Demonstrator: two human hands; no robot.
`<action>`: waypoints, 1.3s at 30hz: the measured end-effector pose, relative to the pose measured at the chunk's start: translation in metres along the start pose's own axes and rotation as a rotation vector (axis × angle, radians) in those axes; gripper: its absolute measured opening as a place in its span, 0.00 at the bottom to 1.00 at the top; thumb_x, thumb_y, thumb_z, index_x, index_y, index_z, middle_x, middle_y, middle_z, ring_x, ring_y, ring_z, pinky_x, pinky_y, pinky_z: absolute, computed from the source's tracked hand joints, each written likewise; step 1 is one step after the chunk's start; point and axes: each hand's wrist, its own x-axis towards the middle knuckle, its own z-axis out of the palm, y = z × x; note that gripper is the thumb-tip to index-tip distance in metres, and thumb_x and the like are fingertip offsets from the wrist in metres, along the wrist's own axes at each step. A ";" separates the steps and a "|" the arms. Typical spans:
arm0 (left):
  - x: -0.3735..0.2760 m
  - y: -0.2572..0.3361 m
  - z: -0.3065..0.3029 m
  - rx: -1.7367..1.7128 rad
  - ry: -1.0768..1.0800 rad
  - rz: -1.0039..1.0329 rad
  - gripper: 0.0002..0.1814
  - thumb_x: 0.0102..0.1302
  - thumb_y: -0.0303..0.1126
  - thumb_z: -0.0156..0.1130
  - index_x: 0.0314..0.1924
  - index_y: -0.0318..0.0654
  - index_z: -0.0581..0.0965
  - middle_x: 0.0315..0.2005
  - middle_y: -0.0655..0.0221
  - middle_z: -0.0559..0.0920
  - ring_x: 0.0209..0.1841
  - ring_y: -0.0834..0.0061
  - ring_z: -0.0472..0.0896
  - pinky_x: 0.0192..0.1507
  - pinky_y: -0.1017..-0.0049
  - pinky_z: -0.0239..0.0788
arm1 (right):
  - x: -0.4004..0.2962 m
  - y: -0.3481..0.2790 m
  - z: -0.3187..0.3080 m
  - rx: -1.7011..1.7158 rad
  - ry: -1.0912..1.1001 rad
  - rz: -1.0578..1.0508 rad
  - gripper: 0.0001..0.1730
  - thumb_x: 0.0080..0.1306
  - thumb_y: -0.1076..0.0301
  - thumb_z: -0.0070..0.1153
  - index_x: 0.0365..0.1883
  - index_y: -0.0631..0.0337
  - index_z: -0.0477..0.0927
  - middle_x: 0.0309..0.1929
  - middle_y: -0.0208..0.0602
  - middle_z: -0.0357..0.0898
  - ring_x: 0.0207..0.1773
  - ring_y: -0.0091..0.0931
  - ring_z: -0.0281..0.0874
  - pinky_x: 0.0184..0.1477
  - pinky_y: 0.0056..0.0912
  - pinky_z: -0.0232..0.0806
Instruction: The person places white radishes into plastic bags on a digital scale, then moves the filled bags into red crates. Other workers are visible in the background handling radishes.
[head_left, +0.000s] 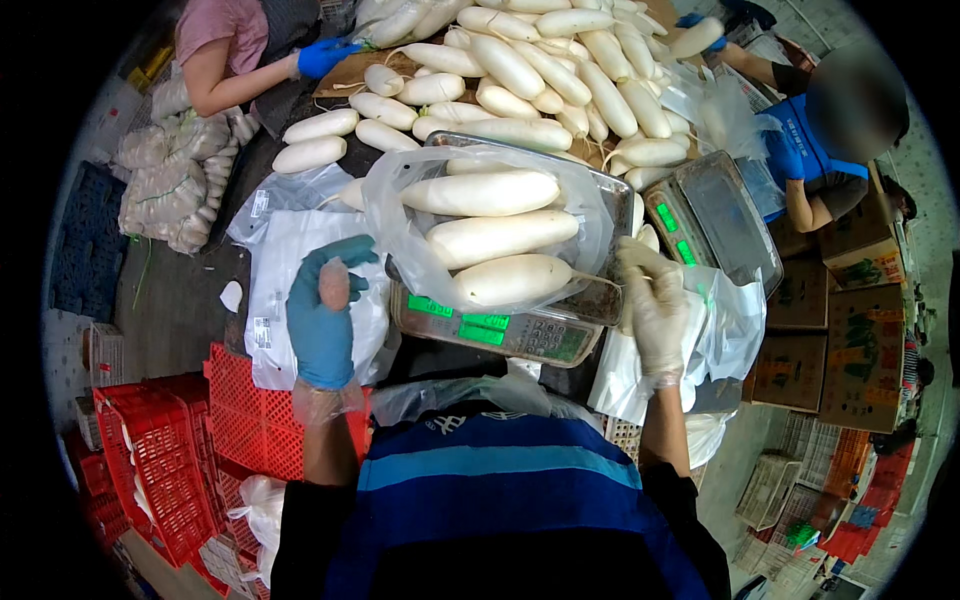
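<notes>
Several white daikon radishes (501, 238) lie in a clear plastic bag (397, 259), its mouth wide and facing me. The bag rests on the metal pan (619, 199) of a digital scale (517, 337) with lit green displays. My left hand (324, 315), in a blue glove with a patch of bare skin showing, is left of the bag, fingers apart and holding nothing. To the bag's right is my right hand (654, 300) in a whitish glove, fingers loosely bent near a radish's thin root; nothing shows in its grasp.
Loose daikon (525, 67) are heaped beyond the scale. Flat plastic bags (300, 262) lie left; more bags (720, 315) lie right, beside a second scale (712, 217). Blue-gloved co-workers' hands (326, 58) are at both far sides. Red crates (161, 465) stand lower left, cartons (862, 352) right.
</notes>
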 end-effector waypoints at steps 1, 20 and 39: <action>0.000 0.000 0.001 0.038 -0.036 -0.022 0.18 0.73 0.41 0.49 0.48 0.33 0.78 0.42 0.67 0.83 0.36 0.81 0.77 0.40 0.80 0.68 | -0.001 -0.006 0.007 -0.019 -0.053 -0.011 0.13 0.64 0.74 0.59 0.48 0.59 0.79 0.47 0.38 0.81 0.46 0.25 0.78 0.49 0.26 0.70; 0.026 0.040 0.039 -0.414 -0.171 0.019 0.13 0.68 0.30 0.56 0.48 0.30 0.80 0.42 0.67 0.83 0.43 0.79 0.78 0.48 0.77 0.70 | 0.060 -0.080 0.033 -0.463 -0.668 -0.162 0.35 0.43 0.52 0.71 0.52 0.50 0.79 0.41 0.46 0.80 0.45 0.40 0.79 0.48 0.42 0.70; 0.111 0.119 0.057 -0.879 -0.756 0.113 0.40 0.65 0.50 0.50 0.65 0.21 0.61 0.64 0.46 0.66 0.64 0.59 0.69 0.67 0.66 0.56 | 0.136 -0.139 -0.055 -0.840 -0.016 -0.628 0.21 0.57 0.52 0.62 0.40 0.59 0.81 0.19 0.35 0.75 0.26 0.37 0.74 0.36 0.41 0.64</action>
